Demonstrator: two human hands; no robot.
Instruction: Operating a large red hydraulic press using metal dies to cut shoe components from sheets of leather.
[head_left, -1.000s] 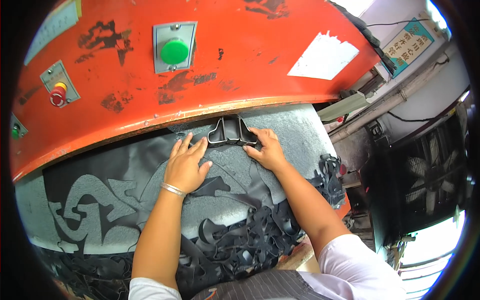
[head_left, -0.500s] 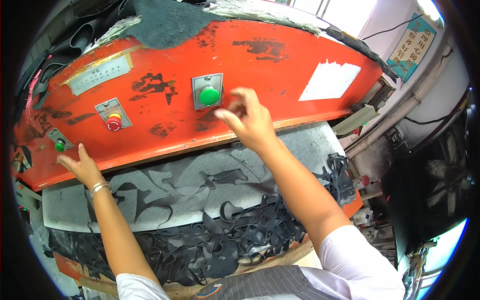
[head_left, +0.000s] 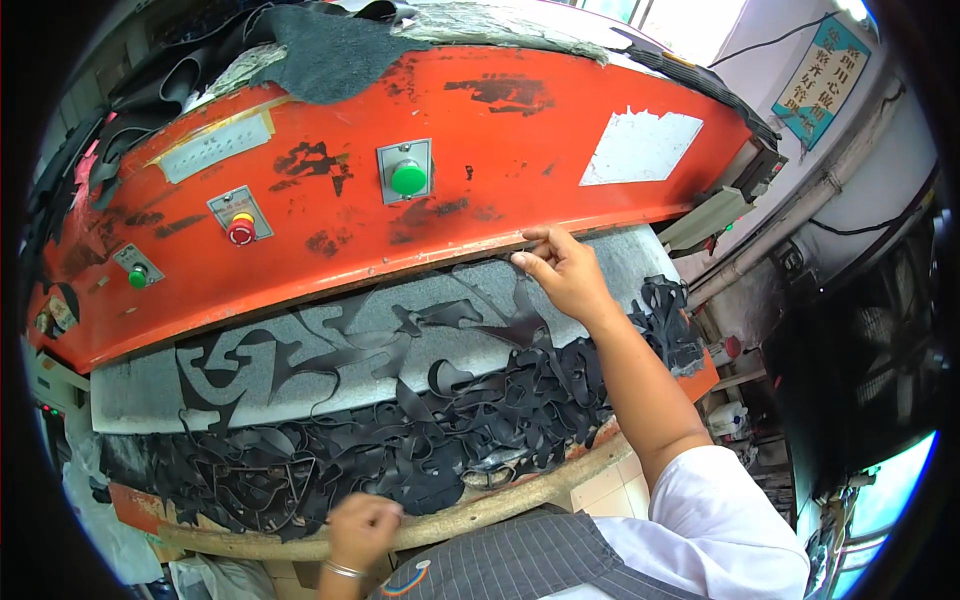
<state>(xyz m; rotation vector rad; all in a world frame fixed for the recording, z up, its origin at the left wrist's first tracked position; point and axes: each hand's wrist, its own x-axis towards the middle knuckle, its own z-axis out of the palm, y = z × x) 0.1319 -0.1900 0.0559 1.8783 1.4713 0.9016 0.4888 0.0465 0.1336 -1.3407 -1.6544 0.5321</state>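
Observation:
My right hand is at the front lower edge of the red press head, thumb and fingers pinched on a thin dark strip of the cut-out sheet offcut. That offcut, full of cut-out gaps, lies on the pale grey cutting bed. Low in the picture, close to my apron, my left hand is smeared by motion with its fingers seemingly curled. A metal cutting die sits among the dark scraps in front of the bed, near my left hand.
The press head carries a large green button, a red stop button and a small green button. Black scraps heap along the bed's front. A black fan stands at the right; dark sheets drape over the top.
My left hand has left the area by the small green button and dropped toward my body. My right hand has moved from beside the large green button down to the offcut and pinched it.

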